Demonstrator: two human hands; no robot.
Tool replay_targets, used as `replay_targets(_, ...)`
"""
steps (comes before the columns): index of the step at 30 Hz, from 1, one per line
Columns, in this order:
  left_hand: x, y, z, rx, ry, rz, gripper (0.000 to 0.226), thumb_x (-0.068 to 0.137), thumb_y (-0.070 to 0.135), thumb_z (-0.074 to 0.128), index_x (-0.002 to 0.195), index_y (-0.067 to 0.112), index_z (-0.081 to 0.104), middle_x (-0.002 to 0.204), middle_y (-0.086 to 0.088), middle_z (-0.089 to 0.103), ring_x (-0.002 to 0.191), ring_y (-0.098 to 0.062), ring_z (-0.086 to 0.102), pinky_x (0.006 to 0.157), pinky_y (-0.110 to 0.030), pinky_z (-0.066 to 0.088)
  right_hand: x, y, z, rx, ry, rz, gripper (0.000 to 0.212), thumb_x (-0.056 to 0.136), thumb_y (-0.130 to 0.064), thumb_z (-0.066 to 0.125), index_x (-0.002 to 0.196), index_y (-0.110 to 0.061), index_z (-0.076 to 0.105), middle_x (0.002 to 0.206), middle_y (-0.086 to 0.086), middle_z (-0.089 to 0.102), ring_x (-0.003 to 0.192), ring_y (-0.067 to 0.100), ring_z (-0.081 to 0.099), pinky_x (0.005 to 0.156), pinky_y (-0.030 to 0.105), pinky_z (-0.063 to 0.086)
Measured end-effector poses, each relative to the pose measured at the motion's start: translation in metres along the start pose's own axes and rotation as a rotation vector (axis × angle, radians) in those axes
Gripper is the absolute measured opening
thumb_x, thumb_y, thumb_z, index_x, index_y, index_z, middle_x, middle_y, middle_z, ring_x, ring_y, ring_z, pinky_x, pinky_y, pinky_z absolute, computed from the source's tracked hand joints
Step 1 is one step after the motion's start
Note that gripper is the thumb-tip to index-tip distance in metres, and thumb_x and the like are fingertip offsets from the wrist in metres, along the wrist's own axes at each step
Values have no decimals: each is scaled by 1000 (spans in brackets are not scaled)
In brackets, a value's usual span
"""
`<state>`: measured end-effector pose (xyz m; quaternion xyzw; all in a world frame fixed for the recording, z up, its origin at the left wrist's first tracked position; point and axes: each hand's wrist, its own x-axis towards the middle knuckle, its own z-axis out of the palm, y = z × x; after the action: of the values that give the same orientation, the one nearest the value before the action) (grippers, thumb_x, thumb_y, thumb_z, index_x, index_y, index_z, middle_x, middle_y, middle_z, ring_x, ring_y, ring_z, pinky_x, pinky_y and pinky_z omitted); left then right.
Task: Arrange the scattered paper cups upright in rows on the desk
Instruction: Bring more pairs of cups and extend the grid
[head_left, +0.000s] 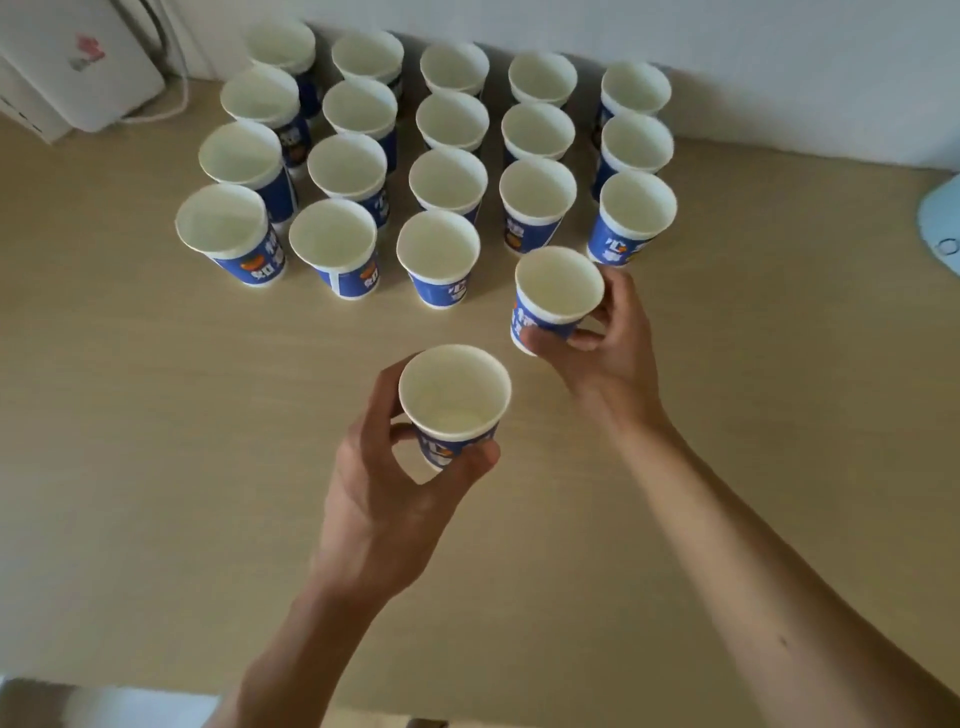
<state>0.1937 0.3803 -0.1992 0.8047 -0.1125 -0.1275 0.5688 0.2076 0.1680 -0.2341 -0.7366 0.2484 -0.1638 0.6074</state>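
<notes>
Several blue-and-white paper cups (438, 257) stand upright in rows at the back of the pale wooden desk (156, 415). My right hand (610, 338) grips one upright cup (557, 291) by its lower wall, just in front of the fourth column. Nearer to me, my left hand (387, 467) holds another upright cup (453, 400) above the desk's middle, fingers wrapped around its base. Both held cups show empty white insides.
A white box-like device (78, 67) with a cable sits at the back left corner against the wall. A pale blue round object (943, 228) lies at the right edge. The desk's front edge runs along the bottom.
</notes>
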Motion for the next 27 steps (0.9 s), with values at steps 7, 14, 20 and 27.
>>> replay_targets(7,14,-23,5,-17,24,56,64,67,42,80,126,45,55,118,20,68,105,-8,69,81,-13,52,31,19,18,-58,19,-121,69,64,-30,86,125,-24,53,117,-13,66,110,12,65,88,47,59)
replay_targets(14,16,-32,11,-54,35,65,61,66,44,80,122,46,57,116,19,71,107,-11,69,84,-18,53,43,29,22,-59,45,-195,67,63,-24,85,121,-19,53,113,-10,67,104,14,67,82,45,61)
replay_targets(20,17,-30,13,-40,28,57,62,65,46,79,122,46,56,115,20,71,106,-8,69,82,-14,53,48,33,23,-53,46,-218,63,65,-20,85,119,-19,53,111,-11,67,102,9,67,83,43,61)
replay_targets(27,19,-25,18,-52,20,68,64,66,43,79,125,45,55,118,19,70,109,-9,69,85,-14,52,21,39,6,-71,21,-152,76,70,-12,77,138,-15,43,128,-5,57,113,4,59,88,18,48)
